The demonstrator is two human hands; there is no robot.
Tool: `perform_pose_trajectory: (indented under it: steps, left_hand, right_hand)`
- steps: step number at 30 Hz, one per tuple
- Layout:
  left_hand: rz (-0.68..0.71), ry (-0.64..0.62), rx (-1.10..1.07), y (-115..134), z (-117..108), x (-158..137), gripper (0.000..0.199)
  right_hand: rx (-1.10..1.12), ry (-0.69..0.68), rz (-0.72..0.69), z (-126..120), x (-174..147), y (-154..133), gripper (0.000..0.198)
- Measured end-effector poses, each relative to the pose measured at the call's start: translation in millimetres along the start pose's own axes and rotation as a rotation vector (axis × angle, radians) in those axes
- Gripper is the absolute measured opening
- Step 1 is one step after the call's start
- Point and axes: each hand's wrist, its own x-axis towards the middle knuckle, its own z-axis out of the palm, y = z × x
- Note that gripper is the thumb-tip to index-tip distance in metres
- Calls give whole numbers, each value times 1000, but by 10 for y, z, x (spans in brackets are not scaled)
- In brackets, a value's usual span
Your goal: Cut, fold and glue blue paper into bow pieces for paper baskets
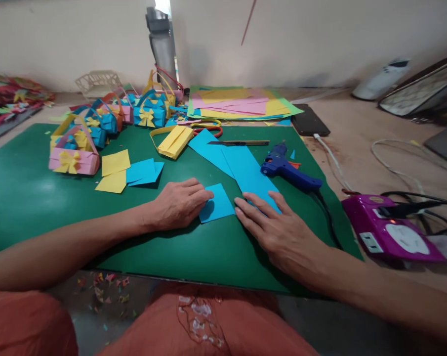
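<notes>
A small blue paper square [218, 203] lies on the green mat [152, 252] between my hands. My left hand [182, 202] has its fingers curled together, with thumb and forefinger closed on the square's left edge. My right hand [269, 222] rests with fingers stretched out, its tips on the near end of a long blue paper strip [245, 165] and beside the square's right corner. Another blue strip [212, 151] lies partly under that one. To the left are two yellow paper pieces [115, 165] and some blue paper pieces [143, 171].
A blue glue gun [292, 170], a cutter knife [241, 143], scissors [210, 129] and a yellow paper basket [175, 142] lie beyond my hands. Several finished paper baskets [74, 160] stand left. Coloured sheets [238, 104], a phone [310, 119] and a purple power strip [389, 227] sit around the mat.
</notes>
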Motion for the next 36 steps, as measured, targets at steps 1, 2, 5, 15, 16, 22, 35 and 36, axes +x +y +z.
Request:
perform_pose_trajectory:
  steps: [1,2,5,15,16,22,35,36]
  left_hand:
    - [4,-9,-5,0,-1,0,20]
    - [5,-19,-5,0,-1,2,20]
    - [-2,-34,2,12,-2,8,21]
    - [-236,7,180,-92,-27,-9,27]
    - [-282,13,232,-129,-33,-10,27]
    - [19,60,97,-4,-38,1,34]
    - [-325,-43,442,102,-164,-128,42]
    - [-328,-13,438,102,-173,-123,42]
  right_hand:
    - [20,25,2,-39,-77,6,45]
    - [49,59,0,-85,-134,15,41]
    - [112,149,53,-197,-131,38,37]
    - [141,-55,-18,12,240,-62,56]
    - [135,-28,-12,13,189,-66,54]
    - [42,160,13,-1,72,-97,36]
    - [26,203,-11,2,102,-101,33]
    - [18,214,-15,8,103,-101,32]
